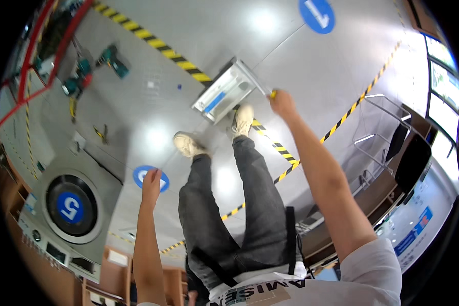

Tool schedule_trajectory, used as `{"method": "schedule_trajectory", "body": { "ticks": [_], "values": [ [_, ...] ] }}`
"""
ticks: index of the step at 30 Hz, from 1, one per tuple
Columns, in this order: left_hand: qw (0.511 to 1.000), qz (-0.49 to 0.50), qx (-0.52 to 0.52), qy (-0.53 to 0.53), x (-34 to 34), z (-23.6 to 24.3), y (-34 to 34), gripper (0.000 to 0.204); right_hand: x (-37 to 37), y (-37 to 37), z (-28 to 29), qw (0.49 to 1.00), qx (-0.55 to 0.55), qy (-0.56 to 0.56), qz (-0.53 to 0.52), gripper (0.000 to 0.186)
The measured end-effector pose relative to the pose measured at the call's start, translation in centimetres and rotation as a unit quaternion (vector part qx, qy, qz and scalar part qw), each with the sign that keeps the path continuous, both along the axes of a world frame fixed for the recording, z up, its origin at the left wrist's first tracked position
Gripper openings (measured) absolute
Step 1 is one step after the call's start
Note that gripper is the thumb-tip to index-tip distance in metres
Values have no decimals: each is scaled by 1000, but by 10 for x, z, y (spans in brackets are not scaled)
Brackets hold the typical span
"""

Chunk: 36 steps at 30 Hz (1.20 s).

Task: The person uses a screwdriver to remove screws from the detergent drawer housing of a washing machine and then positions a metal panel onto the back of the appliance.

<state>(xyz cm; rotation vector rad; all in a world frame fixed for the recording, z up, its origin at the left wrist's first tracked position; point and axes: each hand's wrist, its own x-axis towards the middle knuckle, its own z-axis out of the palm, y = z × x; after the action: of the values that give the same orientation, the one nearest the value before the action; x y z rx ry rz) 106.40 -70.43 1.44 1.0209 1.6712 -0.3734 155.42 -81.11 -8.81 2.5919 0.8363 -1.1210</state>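
Note:
My right hand [283, 104] is closed, with a small yellow end showing at its fingers. A pale grey bar [257, 79] runs from there to the far edge of a shallow grey box [201, 106] with a blue label. Whether bar and box are one piece I cannot tell. The box rests tilted by my shoes [244, 118], on or just above the floor. Over a round blue floor sticker [138, 176] hangs my left hand [151, 184], its fingers curled together and nothing visible in them.
A front-loading washing machine [104, 201] stands at the left. Green cordless drills [118, 66] and yellow-handled pliers [102, 133] lie on the floor at the far left, near a red frame [61, 48]. Yellow-black tape [153, 42] crosses the floor. Metal-framed chairs [377, 148] stand at the right.

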Motion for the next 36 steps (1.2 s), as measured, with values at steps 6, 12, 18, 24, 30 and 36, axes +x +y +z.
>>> {"method": "schedule_trajectory", "body": {
  "ticks": [6, 12, 18, 24, 30, 36],
  "values": [
    [995, 50, -26, -83, 94, -114, -65, 28, 35, 70, -148, 995, 43, 61, 65, 43],
    [996, 54, -59, -45, 96, -146, -149, 27, 25, 63, -181, 985, 81, 58, 142, 40],
    [996, 68, -44, -36, 77, -147, -160, 31, 25, 58, -162, 982, 93, 50, 154, 33],
    [977, 178, 109, -49, 74, -96, -78, 40, -11, 43, -52, 984, 141, 95, 56, 23],
    [937, 146, 270, -167, 91, 81, 18, 53, -56, 22, 144, 964, 214, 133, -82, 16],
    [906, 150, 344, -194, 61, 252, 26, 44, -108, 51, 350, 953, 280, 113, 7, 18]
  ]
}}
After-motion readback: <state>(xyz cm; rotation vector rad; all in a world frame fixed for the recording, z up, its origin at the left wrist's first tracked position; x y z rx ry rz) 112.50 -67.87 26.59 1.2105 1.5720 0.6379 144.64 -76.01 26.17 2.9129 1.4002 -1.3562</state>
